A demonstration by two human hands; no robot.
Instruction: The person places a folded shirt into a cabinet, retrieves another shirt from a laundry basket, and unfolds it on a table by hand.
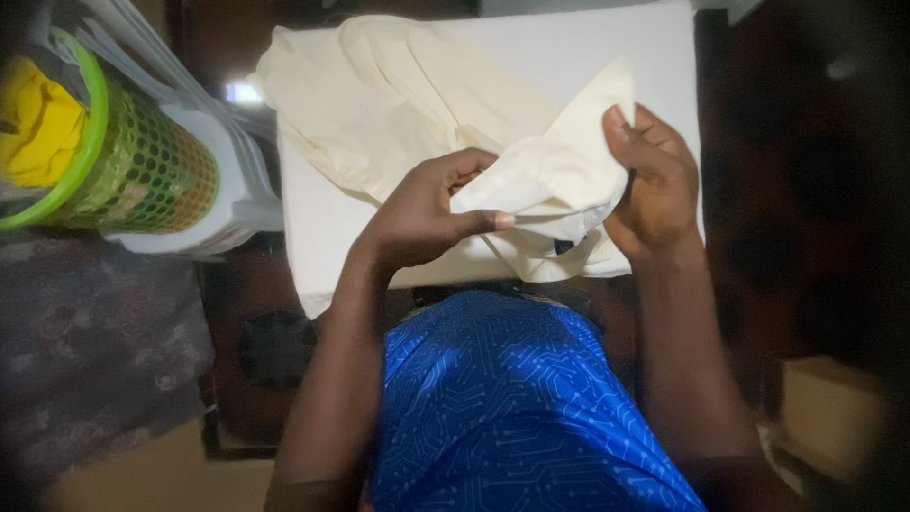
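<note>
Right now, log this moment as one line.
left hand: pinching cream cloth | right hand: gripping its folded corner | cloth: on white table | green basket: left of table

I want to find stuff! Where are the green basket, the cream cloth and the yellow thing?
green basket (142,175), head view, on its mesh wall.
cream cloth (379,95), head view, on its flat spread part.
yellow thing (38,123), head view, on its middle.

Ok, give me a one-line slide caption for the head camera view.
Both hands, left and right, grip a cream cloth over a white surface, green mesh basket alongside.
</note>
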